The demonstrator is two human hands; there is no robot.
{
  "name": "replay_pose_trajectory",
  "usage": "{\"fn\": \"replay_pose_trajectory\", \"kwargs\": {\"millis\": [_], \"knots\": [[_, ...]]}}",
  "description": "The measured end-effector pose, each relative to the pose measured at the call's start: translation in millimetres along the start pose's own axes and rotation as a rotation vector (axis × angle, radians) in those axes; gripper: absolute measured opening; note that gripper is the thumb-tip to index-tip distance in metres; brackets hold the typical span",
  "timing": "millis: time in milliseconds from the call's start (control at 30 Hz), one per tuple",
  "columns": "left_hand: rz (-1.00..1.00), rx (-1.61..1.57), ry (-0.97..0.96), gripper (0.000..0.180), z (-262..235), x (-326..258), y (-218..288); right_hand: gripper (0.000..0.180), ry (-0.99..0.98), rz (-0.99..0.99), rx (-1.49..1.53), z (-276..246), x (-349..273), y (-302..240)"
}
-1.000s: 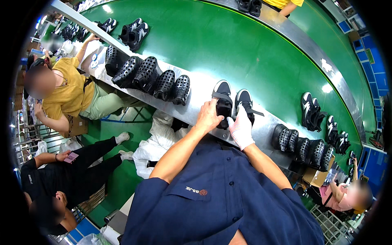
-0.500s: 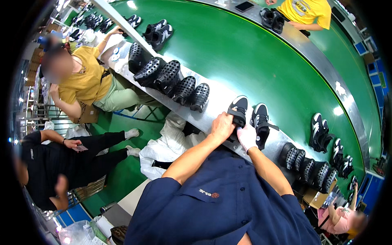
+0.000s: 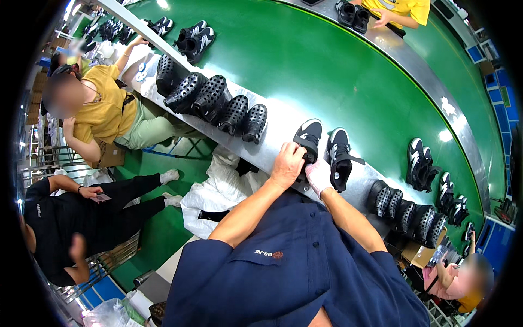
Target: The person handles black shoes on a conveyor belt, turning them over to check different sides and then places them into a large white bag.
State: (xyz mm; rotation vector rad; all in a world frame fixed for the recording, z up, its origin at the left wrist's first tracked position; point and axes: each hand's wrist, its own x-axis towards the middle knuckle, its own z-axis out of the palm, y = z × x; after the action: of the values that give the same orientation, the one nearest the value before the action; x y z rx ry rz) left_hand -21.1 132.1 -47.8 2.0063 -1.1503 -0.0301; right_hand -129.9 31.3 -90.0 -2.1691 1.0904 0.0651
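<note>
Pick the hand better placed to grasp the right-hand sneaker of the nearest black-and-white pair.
Right, most likely: the gloved right hand is just beside the right-hand sneaker, while the bare left hand is farther away, at the heel end of the other sneaker.

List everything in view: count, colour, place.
Handled shoe: one, black with pale trim, at both hands
Neighbouring shoe: one, same colours, just right of it
Perforated forms: five, black, bench left; about five more, right
Metal bench: one, silver, under these
Green surface: one, beyond bench
Other shoes: several, black and white, upper left, top, right
Metal bar: one, grey, upper left
White sacking: count unclear, below bench
Other people: at least four, left, top, lower right
Navy shirt: one, lower middle
Left hand: one, bare
Right hand: one, white-gloved
</note>
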Motion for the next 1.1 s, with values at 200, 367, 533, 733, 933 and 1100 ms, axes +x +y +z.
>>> {"fn": "replay_pose_trajectory", "kwargs": {"millis": [200, 367, 533, 733, 933, 1100], "knots": [[0.006, 0.261, -0.051, 0.011, -6.9, -14.0, -3.5, 0.025, -0.018, 0.046, 0.062, -7.0, -6.5, -12.4], [0.051, 0.231, -0.060, 0.013, -20.9, -3.6, 10.1, 0.033, -0.067, 0.078, 0.141, -4.0, -5.9, -12.4], [0.038, 0.132, -0.110, 0.021, -20.7, -15.4, -5.3, 0.042, -0.117, 0.163, 0.242, -10.0, -15.2, -20.1], [-0.886, 0.027, -0.298, 0.062, -21.0, -21.5, 3.2, 0.038, -0.172, 0.138, 0.519, 5.7, -20.5, -19.8], [-1.255, -0.402, -0.374, 0.067, -52.2, -38.6, -20.1, 0.035, -0.812, 0.283, 0.818, -12.1, -38.3, -3.2], [-0.736, 0.012, -0.214, 0.060, -85.1, -65.9, -25.1, 0.037, -0.568, -0.024, 0.554, -113.1, -52.8, -50.3]]}}
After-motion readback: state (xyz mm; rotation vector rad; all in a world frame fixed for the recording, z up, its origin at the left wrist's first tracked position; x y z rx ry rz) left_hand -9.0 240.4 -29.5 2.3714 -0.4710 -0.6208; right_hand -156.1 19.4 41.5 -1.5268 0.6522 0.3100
